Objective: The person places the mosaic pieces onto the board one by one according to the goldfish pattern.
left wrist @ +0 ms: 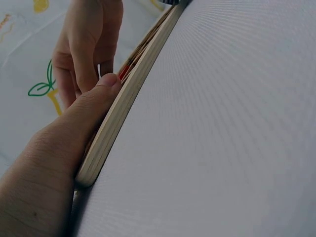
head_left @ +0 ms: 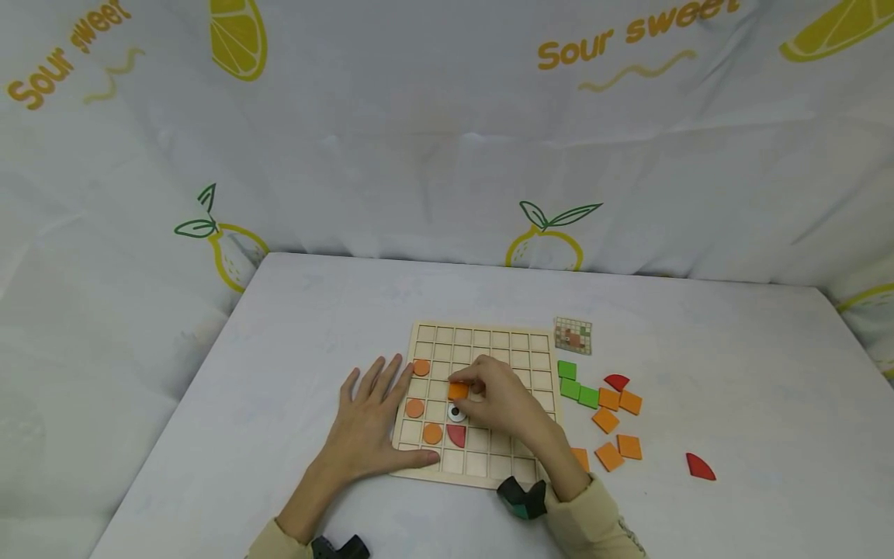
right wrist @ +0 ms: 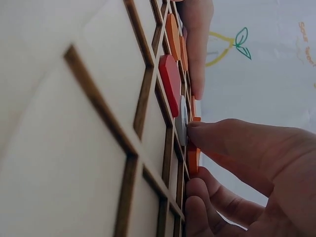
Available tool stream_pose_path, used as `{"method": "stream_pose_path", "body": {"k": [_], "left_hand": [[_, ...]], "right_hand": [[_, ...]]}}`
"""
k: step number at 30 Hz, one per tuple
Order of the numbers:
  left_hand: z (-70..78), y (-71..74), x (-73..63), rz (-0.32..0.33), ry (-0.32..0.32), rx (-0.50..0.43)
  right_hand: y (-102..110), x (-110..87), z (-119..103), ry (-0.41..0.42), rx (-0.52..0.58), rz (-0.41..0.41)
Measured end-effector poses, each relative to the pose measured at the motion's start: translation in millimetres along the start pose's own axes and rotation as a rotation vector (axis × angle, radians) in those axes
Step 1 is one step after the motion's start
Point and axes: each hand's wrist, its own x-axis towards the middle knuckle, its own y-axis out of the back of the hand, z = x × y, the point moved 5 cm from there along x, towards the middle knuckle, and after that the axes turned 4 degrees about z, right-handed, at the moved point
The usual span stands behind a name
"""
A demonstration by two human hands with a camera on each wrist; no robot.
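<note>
A wooden grid board lies on the table. My left hand rests along its left side with fingers spread, the thumb over the near edge. Between thumb and fingers, my right hand pinches an orange square tile at a cell near the board's middle. Just below that tile is a white round piece with a black centre, then a red quarter-circle piece. Orange discs occupy several cells on the left. In the right wrist view, the orange tile is partly hidden by the fingers.
Right of the board lie green squares, several loose orange squares and red quarter-circle pieces. A small card with a grid pattern is at the board's upper right corner. Behind the table hangs a lemon-print cloth.
</note>
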Motion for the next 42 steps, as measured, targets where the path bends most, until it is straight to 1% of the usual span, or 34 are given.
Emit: {"method": "stream_pose_path", "body": {"k": [7,15,20,23,29,36,42], "left_hand": [[-0.2,-0.7,-0.4,0.002,0.0,0.002],[0.6,-0.5,-1.0,0.013,-0.014,0.011],[0.6,-0.4,-1.3,0.025,-0.02,0.003],[0.4,-0.7,-1.0,0.02,-0.016,0.0],[-0.1,-1.5,-0.6,-0.002,-0.004,0.009],[0.5,-0.1,0.0,0.017,-0.018,0.008],[1.2,0.3,0.3,0.004,-0.009,0.018]], "right_hand": [[1.1,-1.0,1.9,-0.02,0.005,-0.015],[2.9,-4.2,0.6,-0.019,0.013,-0.016],[3.7,-6.1,0.2,-0.042,0.028,-0.015],[4.1,-7.1,0.3,-0.05,0.042,-0.018],[3.7,-6.3,-0.3,-0.012,0.025,-0.013],[4.1,-4.3,-1.5,0.03,0.008,0.007],[4.4,-3.6,-2.2,0.041,0.004,0.009]]}}
